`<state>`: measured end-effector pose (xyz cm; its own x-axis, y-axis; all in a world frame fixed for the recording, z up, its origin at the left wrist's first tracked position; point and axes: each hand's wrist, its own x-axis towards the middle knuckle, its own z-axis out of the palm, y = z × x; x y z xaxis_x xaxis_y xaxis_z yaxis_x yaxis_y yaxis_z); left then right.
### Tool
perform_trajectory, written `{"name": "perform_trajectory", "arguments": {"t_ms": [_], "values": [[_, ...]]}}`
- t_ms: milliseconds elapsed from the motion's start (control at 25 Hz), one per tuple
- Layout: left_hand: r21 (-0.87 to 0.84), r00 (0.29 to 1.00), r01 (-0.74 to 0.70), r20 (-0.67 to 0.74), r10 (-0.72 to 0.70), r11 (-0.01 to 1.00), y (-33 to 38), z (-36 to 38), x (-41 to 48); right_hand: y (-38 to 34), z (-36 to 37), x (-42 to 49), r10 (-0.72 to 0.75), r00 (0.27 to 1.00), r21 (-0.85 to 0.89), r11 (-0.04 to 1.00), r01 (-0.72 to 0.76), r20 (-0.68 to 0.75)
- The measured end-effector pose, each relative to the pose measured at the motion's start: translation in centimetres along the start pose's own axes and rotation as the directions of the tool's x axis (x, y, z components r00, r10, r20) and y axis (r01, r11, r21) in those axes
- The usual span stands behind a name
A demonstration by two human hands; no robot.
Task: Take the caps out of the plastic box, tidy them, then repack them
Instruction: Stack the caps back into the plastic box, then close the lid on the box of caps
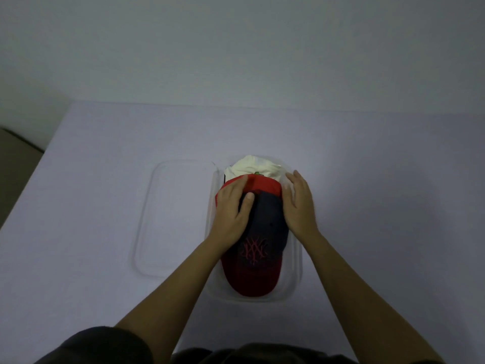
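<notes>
A clear plastic box [295, 282] stands in the middle of the table. Inside it lies a navy cap with a red brim and red stitched logo [265, 232], brim toward me. Behind it, at the box's far end, sits a white cap [253, 166]. My left hand [232, 208] lies flat on the left side of the navy cap's crown, thumb across the top. My right hand [299, 203] presses its straight fingers against the crown's right side by the box wall. Both hands bracket the cap from above.
The box's clear lid [173, 219] lies flat on the table just left of the box, touching it. A pale lilac cloth [105, 179] covers the table. A plain wall rises behind the table's far edge; the floor shows at the far left.
</notes>
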<state>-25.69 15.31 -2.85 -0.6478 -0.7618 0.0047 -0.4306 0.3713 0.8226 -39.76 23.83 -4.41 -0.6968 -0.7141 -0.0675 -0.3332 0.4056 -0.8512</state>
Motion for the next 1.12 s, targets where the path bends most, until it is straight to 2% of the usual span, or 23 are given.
{"name": "perform_trajectory", "arguments": {"t_ms": [80,200,280,400,520,600,680,760,800,880,920,1000,1040,1080,1120], "values": [[-0.079,0.989,0.125,-0.067,-0.13,0.989,-0.1,-0.3,-1.3,0.2,0.2,-2.6,-0.02,1.0,0.002,1.0,0.02,-0.02],[-0.11,0.956,0.256,-0.115,-0.268,0.96,-0.5,0.3,-3.6,0.9,1.1,-5.6,-0.059,0.996,-0.161,0.985,0.068,0.059],[-0.155,0.938,0.332,-0.044,-0.343,0.93,-0.4,1.0,-4.7,1.3,1.5,-6.3,-0.021,0.993,-0.269,0.962,0.052,0.116],[-0.181,0.927,0.374,0.115,-0.358,0.91,-0.3,1.3,-4.9,1.4,1.6,-6.2,0.003,0.99,-0.35,0.936,0.047,0.143],[-0.135,0.924,0.369,0.162,-0.347,0.92,-0.4,0.7,-4.2,1.0,1.4,-6.3,-0.012,0.996,-0.226,0.973,0.032,0.091],[-0.076,0.956,0.288,0.076,-0.283,0.955,-0.2,-0.2,-4.4,0.8,0.9,-7.0,0.055,0.998,-0.084,0.995,-0.053,0.021],[-0.022,0.978,0.193,-0.08,-0.194,0.981,-0.3,-1.7,-5.0,0.8,0.3,-8.3,0.19,0.981,-0.04,0.981,-0.189,0.029],[0.008,0.948,0.163,-0.276,-0.155,0.987,-1.8,-4.0,-5.4,0.9,-0.1,-9.6,0.277,0.959,-0.042,0.961,-0.275,0.056],[0.033,0.914,0.193,-0.371,-0.167,0.981,-3.5,-5.4,-5.4,0.9,-0.1,-10.1,0.303,0.951,-0.04,0.953,-0.301,0.057],[0.117,0.841,0.367,-0.466,-0.275,0.923,-8.0,-8.1,-5.3,0.5,-0.1,-10.6,0.328,0.944,-0.042,0.944,-0.326,0.037],[0.153,0.796,0.503,-0.465,-0.387,0.85,-10.1,-9.3,-5.5,0.3,-0.1,-10.6,0.329,0.944,-0.045,0.944,-0.328,0.026],[0.209,0.648,0.749,-0.431,-0.628,0.629,-13.3,-10.8,-6.4,0.1,-0.1,-10.7,0.326,0.945,-0.06,0.944,-0.325,0.017],[0.246,0.597,0.801,-0.404,-0.693,0.546,-14.0,-11.2,-6.9,0.1,0.0,-10.7,0.324,0.946,-0.07,0.944,-0.322,0.014],[0.287,0.593,0.805,-0.376,-0.712,0.519,-14.3,-11.3,-7.2,0.1,-0.1,-10.7,0.324,0.946,-0.077,0.944,-0.322,0.01],[0.316,0.619,0.785,-0.357,-0.7,0.533,-14.5,-11.5,-7.4,0.0,-0.1,-10.8,0.322,0.947,-0.08,0.944,-0.321,0.006]]}}
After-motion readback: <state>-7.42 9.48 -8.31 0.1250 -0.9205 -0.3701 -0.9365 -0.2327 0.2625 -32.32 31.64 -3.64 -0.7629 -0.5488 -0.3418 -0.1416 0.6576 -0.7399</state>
